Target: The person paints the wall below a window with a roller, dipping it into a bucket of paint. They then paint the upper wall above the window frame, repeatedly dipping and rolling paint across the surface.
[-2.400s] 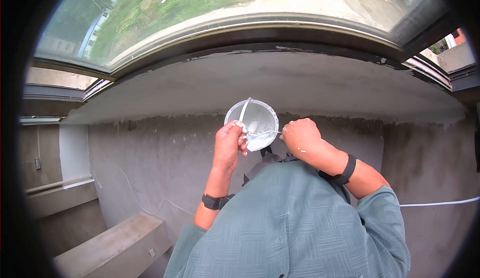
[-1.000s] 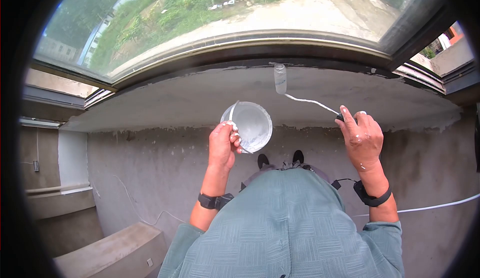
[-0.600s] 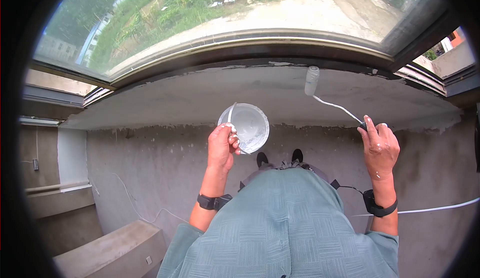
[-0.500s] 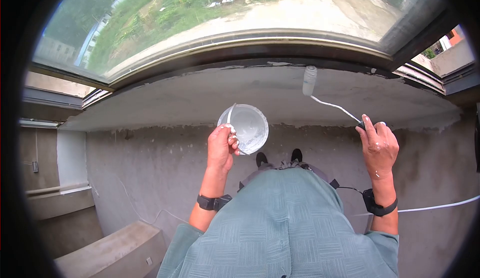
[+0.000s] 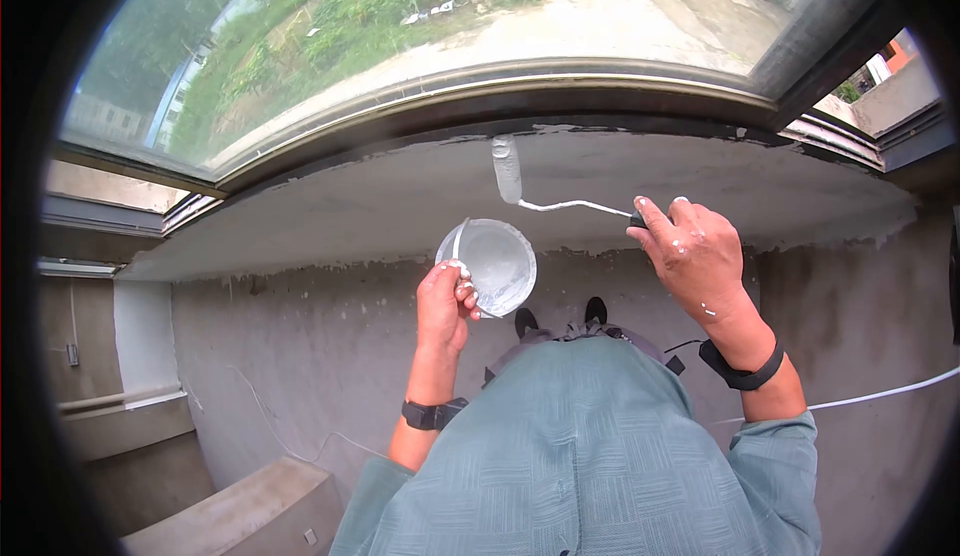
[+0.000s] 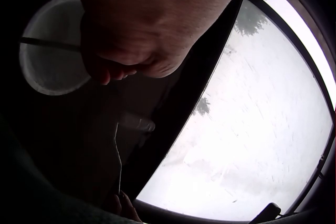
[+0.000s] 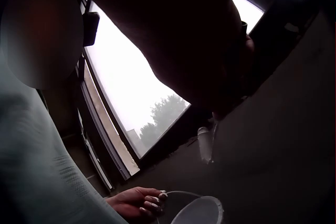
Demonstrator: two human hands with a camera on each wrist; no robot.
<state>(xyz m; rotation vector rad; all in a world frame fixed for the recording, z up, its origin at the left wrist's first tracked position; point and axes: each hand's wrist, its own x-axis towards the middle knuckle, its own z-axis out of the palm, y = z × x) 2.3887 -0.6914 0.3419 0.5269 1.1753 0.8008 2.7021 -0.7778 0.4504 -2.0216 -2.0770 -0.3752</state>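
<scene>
At the left rim of the white bucket [image 5: 516, 244]: left hand [image 5: 445, 301], fingers curled round the bail handle [image 5: 459, 240]. Well right of the bucket: right hand [image 5: 703, 253], fingers closed about a mini paint roller [image 5: 507, 171] by its grip. Just beyond the bucket: the roller's sleeve, apparently against the wall [image 5: 720, 186], long axis pointing from bucket toward window frame [image 5: 480, 101]; shank [image 5: 575, 204] running rightward.

No text, label, brand, number or sign legible anywhere.
</scene>
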